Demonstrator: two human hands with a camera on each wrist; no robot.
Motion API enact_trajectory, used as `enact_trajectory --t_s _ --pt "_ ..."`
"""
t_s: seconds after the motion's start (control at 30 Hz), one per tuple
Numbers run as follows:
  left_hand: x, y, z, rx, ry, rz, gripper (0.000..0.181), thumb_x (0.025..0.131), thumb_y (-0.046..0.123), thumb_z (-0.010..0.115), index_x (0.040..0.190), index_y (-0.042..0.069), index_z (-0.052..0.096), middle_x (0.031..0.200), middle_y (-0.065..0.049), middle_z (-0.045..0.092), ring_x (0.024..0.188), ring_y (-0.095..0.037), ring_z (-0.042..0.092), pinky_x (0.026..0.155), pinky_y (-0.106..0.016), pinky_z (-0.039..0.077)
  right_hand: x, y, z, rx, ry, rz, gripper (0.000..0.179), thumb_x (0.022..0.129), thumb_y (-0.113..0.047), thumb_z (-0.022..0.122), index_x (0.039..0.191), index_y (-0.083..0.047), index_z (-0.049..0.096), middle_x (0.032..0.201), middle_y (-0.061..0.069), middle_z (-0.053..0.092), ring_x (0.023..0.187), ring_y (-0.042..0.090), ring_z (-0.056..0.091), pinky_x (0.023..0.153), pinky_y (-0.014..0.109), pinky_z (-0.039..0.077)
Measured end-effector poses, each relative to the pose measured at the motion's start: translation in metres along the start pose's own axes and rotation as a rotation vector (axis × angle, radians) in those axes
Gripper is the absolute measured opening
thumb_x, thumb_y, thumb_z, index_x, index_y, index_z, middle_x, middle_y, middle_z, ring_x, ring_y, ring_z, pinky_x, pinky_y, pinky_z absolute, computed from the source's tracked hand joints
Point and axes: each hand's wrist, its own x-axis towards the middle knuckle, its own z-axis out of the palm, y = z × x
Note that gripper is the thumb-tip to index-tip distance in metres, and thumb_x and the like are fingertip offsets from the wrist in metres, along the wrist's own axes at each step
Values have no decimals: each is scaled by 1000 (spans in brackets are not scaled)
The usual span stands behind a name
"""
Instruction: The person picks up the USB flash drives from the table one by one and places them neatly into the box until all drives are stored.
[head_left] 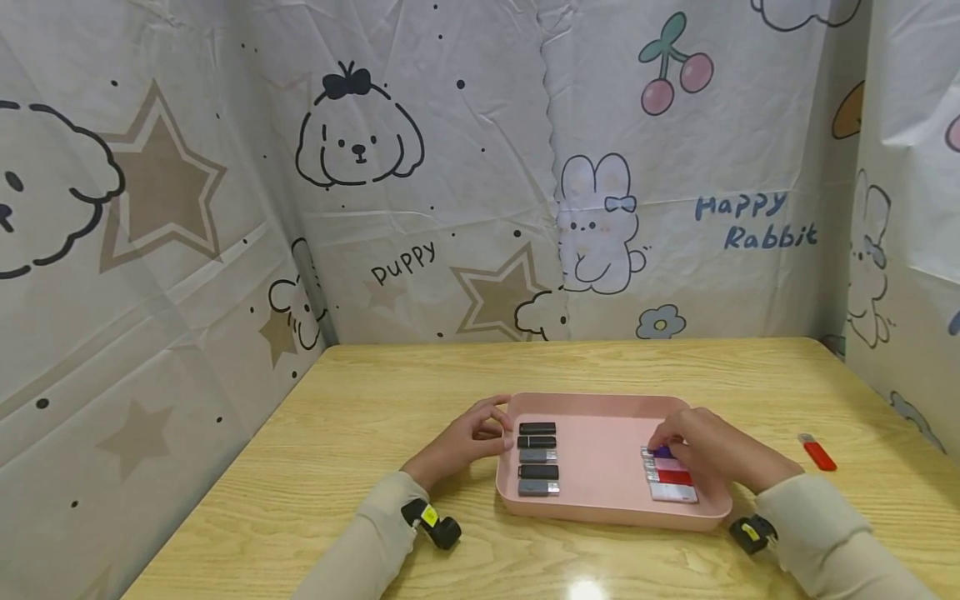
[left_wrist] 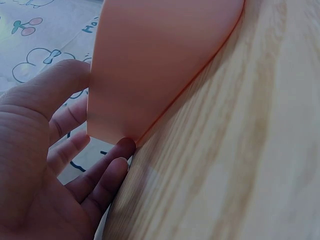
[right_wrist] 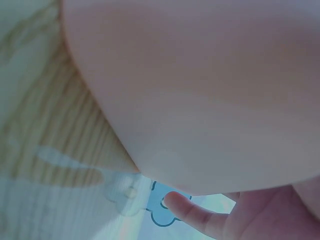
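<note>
A pink tray (head_left: 592, 521) lies on the table. My left hand (head_left: 468, 437) grips its left edge, and the left wrist view shows the fingertips at the tray's outer wall (left_wrist: 155, 55). Along the left inside, several black and grey USB flash drives (head_left: 537, 472) form a column. My right hand (head_left: 708, 446) reaches over the right side and pinches a purple USB flash drive (head_left: 663, 452), partly hidden by the fingers. Below it lie a pink drive (head_left: 670, 464), a red drive (head_left: 675, 477) and a white drive (head_left: 673, 493). In the right wrist view the tray wall hides most of that hand.
Right of the tray, a red USB flash drive (head_left: 819, 454) lies on the wooden table (head_left: 405, 375). Cloth printed with cartoons (head_left: 480, 167) hangs behind the table and at both sides. Each wrist wears a small black camera (head_left: 442, 529).
</note>
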Motion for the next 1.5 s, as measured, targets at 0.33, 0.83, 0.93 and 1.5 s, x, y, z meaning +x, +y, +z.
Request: enact_trajectory --t_s 0.33,0.83,0.93,1.5 --pt "0 0 1 -3 1 2 22 92 11 64 108 -1 55 157 -13 24 117 -36 55 103 -54 37 1 0 1 14 -11 20 25 86 6 63 94 -13 77 96 -1 71 87 15 61 79 37 53" --pt "0 -2 1 1 11 1 21 92 11 65 108 0 56 156 -11 25 117 -36 55 103 -54 37 -2 0 -3 13 25 23 22 87 4 65 96 -13 75 97 0 70 88 16 62 80 37 55" --pt "0 -2 1 4 15 1 21 92 12 65 108 1 56 156 -10 26 117 -35 55 103 -52 39 -3 1 -4 24 31 43 21 87 4 65 97 -12 75 99 1 70 91 18 64 83 41 54" --pt "0 -3 3 12 26 -8 20 93 12 64 108 3 56 156 -8 27 118 -33 56 103 -50 39 -10 8 -21 -57 127 34 18 87 2 66 99 -10 73 101 6 69 98 31 63 85 51 51"
